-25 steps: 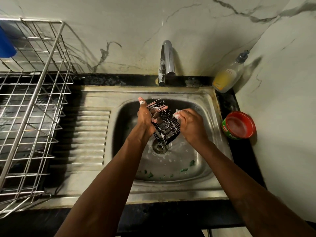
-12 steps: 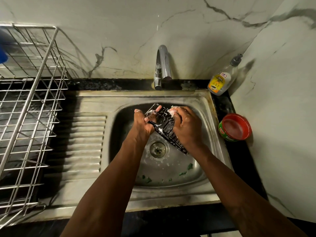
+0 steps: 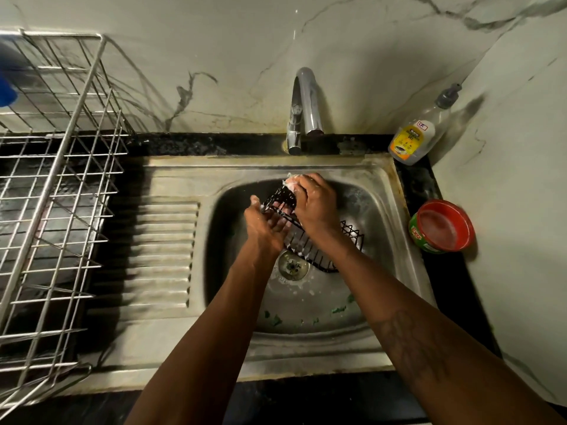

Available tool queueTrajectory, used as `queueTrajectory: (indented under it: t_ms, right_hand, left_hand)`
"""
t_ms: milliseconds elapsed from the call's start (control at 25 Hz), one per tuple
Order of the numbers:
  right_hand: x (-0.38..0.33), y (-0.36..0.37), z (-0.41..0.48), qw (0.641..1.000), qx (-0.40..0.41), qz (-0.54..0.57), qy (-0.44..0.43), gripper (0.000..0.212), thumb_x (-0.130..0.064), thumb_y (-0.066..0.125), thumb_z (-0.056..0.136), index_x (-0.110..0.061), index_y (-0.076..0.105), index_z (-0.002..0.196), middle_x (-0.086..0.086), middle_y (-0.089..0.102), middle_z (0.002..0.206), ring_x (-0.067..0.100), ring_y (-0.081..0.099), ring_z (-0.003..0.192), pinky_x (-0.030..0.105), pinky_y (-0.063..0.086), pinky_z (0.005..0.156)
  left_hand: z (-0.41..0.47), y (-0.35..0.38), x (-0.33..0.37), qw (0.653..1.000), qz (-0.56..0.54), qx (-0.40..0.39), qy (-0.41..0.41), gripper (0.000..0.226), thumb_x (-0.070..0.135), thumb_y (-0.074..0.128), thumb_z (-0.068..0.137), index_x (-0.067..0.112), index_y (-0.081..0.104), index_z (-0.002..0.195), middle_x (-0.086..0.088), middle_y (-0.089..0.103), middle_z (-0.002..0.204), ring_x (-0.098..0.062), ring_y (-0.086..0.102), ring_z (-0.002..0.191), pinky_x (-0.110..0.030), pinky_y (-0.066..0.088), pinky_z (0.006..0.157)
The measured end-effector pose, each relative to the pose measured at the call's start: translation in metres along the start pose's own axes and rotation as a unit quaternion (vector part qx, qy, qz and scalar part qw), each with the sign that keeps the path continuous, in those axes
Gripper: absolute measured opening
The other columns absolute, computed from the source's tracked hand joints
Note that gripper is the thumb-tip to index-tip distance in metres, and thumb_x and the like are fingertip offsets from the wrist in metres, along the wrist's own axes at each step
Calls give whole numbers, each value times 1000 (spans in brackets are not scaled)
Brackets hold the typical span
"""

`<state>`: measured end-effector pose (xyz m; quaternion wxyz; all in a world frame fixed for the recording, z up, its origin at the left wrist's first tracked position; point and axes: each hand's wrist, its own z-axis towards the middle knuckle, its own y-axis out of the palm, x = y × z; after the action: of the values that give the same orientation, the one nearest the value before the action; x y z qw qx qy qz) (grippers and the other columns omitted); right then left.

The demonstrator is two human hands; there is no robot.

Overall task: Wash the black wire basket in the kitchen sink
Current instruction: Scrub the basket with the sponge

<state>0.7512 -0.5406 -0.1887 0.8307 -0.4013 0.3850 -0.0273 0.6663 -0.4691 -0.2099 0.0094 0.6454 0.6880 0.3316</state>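
Note:
The black wire basket [image 3: 310,245] is held over the steel sink [image 3: 306,302], stretching from the bowl's back towards the right wall. My left hand [image 3: 265,222] grips its near left edge from below. My right hand [image 3: 314,202] lies across the basket's upper end and pinches a soapy pale scrubber [image 3: 291,182] against the wires. Foam clings to both hands. My right forearm hides the basket's middle.
The tap [image 3: 303,108] stands behind the bowl, with no water running. A dish-soap bottle [image 3: 417,133] and a red soap tub [image 3: 441,227] sit on the right ledge. A steel dish rack [image 3: 52,185] fills the left counter. Green scraps lie near the drain [image 3: 293,265].
The basket has been turned and stretched out to the right, with its far end lower in the bowl. My right hand slid with the scrubber up to the basket's top end.

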Motion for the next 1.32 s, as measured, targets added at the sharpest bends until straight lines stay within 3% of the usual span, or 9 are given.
queueTrajectory:
  t_ms: [120, 280, 400, 560, 720, 840, 960, 1080, 1320]
  right_hand:
    - [10, 17, -21, 996, -65, -52, -28, 21, -9, 58, 97, -6, 74, 111, 10, 70, 105, 25, 63, 94, 35, 52, 82]
    - [8, 40, -42, 979, -200, -39, -21, 27, -9, 51, 96, -3, 75, 106, 15, 69, 102, 30, 65, 91, 35, 52, 80]
    - [12, 43, -42, 966, -258, -6, -13, 30, -18, 45, 99, -5, 70, 108, 13, 62, 110, 24, 54, 101, 20, 34, 81]
    - [35, 42, -17, 980, -167, -48, 97, 22, -16, 50, 99, -9, 69, 106, 8, 59, 105, 19, 55, 91, 32, 47, 80]
    - [20, 45, -20, 952, -300, -37, -40, 28, -11, 46, 99, 1, 70, 106, 20, 62, 108, 29, 52, 100, 43, 44, 91]
    - [42, 33, -13, 965, -245, -76, -58, 28, -6, 50, 97, -5, 74, 112, 16, 68, 106, 28, 61, 96, 37, 52, 86]
    - [54, 16, -22, 981, -171, -80, 39, 26, -3, 54, 98, -7, 74, 113, 14, 69, 102, 26, 66, 88, 31, 54, 75]
    - [49, 12, -54, 970, -218, -61, -92, 24, 3, 64, 89, -6, 76, 108, 14, 72, 99, 27, 67, 89, 35, 56, 78]
    - [55, -1, -58, 972, -209, -108, -1, 29, 5, 57, 92, -9, 73, 112, 12, 70, 108, 28, 65, 100, 35, 56, 85]
  left_hand:
    - [3, -3, -2, 998, 21, 51, 17, 41, 17, 30, 103, 8, 64, 82, -11, 66, 74, -22, 60, 68, -37, 52, 70]
    - [8, -24, -16, 999, -20, 44, -3, 51, 32, 26, 105, 3, 68, 96, -17, 69, 95, -29, 66, 86, -36, 54, 77]
    - [14, -22, -20, 996, 73, 59, 13, 48, 37, 35, 105, 4, 70, 101, -18, 73, 100, -32, 69, 94, -44, 56, 89]
    - [20, -12, -16, 990, 123, 65, 0, 41, 25, 30, 103, 6, 65, 93, -14, 65, 79, -25, 62, 69, -36, 54, 64]
    - [26, -20, -9, 992, 110, -7, -65, 36, 35, 35, 102, 9, 59, 101, -12, 62, 99, -24, 62, 83, -40, 57, 71]
    - [26, -23, -9, 989, 139, -22, -42, 49, 45, 39, 100, 5, 64, 114, -18, 68, 110, -26, 62, 96, -44, 53, 90]
    - [27, -20, -12, 989, 132, -13, -68, 58, 52, 25, 108, 11, 64, 98, -10, 64, 89, -23, 58, 83, -37, 51, 78]
    - [26, -14, -15, 991, 102, -16, -84, 59, 55, 25, 106, 10, 62, 114, -15, 64, 106, -29, 61, 96, -43, 50, 97]
    - [32, -10, -24, 996, 80, 30, -33, 45, 43, 31, 107, 17, 55, 80, 1, 49, 65, -12, 42, 55, -28, 36, 57]
